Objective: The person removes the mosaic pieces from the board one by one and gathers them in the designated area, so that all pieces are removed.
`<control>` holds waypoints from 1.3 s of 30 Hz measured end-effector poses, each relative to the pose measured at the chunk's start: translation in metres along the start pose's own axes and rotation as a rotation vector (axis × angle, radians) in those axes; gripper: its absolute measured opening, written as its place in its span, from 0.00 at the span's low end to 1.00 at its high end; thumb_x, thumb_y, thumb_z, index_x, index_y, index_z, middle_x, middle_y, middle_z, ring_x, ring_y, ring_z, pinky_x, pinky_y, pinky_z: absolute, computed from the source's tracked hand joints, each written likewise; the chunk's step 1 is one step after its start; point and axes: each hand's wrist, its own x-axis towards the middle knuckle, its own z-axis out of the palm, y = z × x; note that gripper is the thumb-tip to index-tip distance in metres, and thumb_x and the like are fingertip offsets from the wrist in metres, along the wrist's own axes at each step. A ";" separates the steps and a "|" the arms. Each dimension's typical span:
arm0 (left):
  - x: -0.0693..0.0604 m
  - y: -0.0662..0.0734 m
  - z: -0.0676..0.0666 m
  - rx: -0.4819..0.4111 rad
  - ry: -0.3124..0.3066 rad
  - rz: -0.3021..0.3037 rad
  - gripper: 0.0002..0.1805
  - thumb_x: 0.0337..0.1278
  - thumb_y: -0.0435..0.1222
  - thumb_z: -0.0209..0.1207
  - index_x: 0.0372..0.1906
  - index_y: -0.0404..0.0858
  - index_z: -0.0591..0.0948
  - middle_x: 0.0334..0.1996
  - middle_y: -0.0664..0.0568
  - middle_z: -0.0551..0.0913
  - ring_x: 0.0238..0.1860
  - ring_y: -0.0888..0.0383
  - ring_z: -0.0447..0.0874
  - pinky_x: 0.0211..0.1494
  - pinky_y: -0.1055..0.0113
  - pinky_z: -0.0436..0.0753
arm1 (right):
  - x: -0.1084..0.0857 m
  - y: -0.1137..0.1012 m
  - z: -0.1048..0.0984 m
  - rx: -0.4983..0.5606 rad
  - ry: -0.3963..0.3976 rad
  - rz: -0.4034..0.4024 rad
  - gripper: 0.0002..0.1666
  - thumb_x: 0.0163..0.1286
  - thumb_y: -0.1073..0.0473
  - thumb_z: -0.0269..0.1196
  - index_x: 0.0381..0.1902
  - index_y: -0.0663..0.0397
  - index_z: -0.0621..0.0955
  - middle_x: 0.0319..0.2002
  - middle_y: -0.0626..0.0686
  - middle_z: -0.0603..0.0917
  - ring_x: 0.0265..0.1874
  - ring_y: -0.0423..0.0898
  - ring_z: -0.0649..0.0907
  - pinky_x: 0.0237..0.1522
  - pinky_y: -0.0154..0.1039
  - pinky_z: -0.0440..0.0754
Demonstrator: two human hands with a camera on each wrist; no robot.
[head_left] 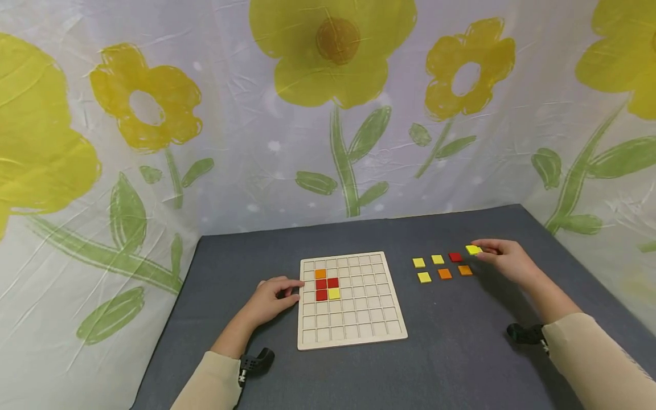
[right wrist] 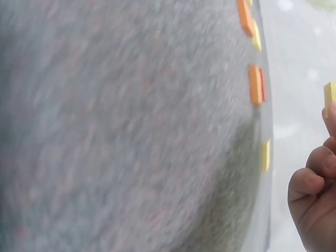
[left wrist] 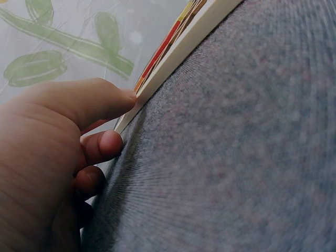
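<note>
A square wooden grid board [head_left: 353,333] lies on the dark table. In its upper left cells sit an orange tile [head_left: 320,274], several red tiles [head_left: 332,282] and a yellow tile [head_left: 334,293]. My left hand [head_left: 274,296] touches the board's left edge with thumb and index finger; the left wrist view shows the fingertips against the wooden edge [left wrist: 173,60]. At the right, my right hand [head_left: 504,261] pinches a yellow tile [head_left: 472,249] above the table. In the right wrist view the held tile [right wrist: 329,97] shows at the fingertips, cut off by the frame. Another yellow tile [right wrist: 265,155] lies below that hand.
Right of the board, loose tiles lie in two rows: yellow tiles [head_left: 418,262], a red tile [head_left: 455,257] and orange tiles [head_left: 445,274]. A flowered cloth [head_left: 230,142] hangs behind the table [head_left: 435,353]. Black cameras [head_left: 524,333] are strapped to both wrists.
</note>
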 end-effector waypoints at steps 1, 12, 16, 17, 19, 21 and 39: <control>0.000 0.000 0.000 -0.001 0.001 0.000 0.18 0.64 0.39 0.69 0.58 0.48 0.87 0.27 0.63 0.72 0.30 0.62 0.69 0.45 0.53 0.57 | -0.001 0.002 -0.001 -0.004 -0.001 0.004 0.31 0.82 0.51 0.57 0.72 0.66 0.71 0.63 0.69 0.76 0.56 0.60 0.77 0.48 0.48 0.78; 0.000 0.002 0.000 -0.002 0.007 -0.007 0.17 0.63 0.39 0.69 0.57 0.48 0.88 0.27 0.63 0.72 0.30 0.62 0.69 0.45 0.53 0.57 | -0.001 0.025 -0.006 -0.061 -0.002 0.043 0.30 0.82 0.54 0.56 0.71 0.70 0.71 0.65 0.75 0.72 0.59 0.68 0.76 0.51 0.56 0.79; 0.000 0.002 0.001 0.001 0.002 -0.014 0.17 0.63 0.39 0.69 0.57 0.48 0.88 0.27 0.62 0.72 0.30 0.62 0.69 0.45 0.54 0.57 | -0.002 0.034 -0.010 -0.085 -0.007 0.052 0.30 0.81 0.56 0.57 0.70 0.72 0.71 0.65 0.76 0.72 0.59 0.68 0.76 0.51 0.55 0.79; 0.000 0.002 0.001 0.003 0.001 -0.014 0.17 0.63 0.39 0.69 0.57 0.48 0.88 0.27 0.62 0.72 0.30 0.62 0.69 0.45 0.54 0.57 | -0.003 0.036 -0.011 -0.083 -0.010 0.056 0.30 0.81 0.56 0.57 0.70 0.73 0.71 0.65 0.76 0.72 0.59 0.68 0.76 0.51 0.56 0.79; 0.000 0.002 0.001 0.005 0.001 -0.014 0.17 0.63 0.39 0.69 0.57 0.48 0.88 0.27 0.62 0.72 0.30 0.62 0.69 0.45 0.54 0.57 | -0.003 0.038 -0.012 -0.085 -0.019 0.061 0.30 0.81 0.56 0.57 0.70 0.73 0.71 0.66 0.77 0.71 0.60 0.69 0.75 0.52 0.56 0.78; 0.000 0.002 0.001 0.010 0.004 -0.010 0.17 0.63 0.39 0.69 0.57 0.48 0.88 0.27 0.63 0.72 0.30 0.62 0.69 0.44 0.54 0.57 | -0.004 0.040 -0.013 -0.081 -0.029 0.066 0.30 0.81 0.56 0.58 0.70 0.73 0.70 0.66 0.77 0.70 0.61 0.70 0.74 0.52 0.55 0.78; -0.001 0.002 0.001 0.019 0.012 -0.006 0.17 0.63 0.39 0.69 0.56 0.47 0.88 0.26 0.63 0.72 0.30 0.62 0.69 0.45 0.54 0.58 | -0.003 0.039 -0.012 -0.160 -0.085 0.089 0.27 0.77 0.63 0.59 0.68 0.74 0.73 0.60 0.80 0.70 0.52 0.71 0.75 0.44 0.55 0.77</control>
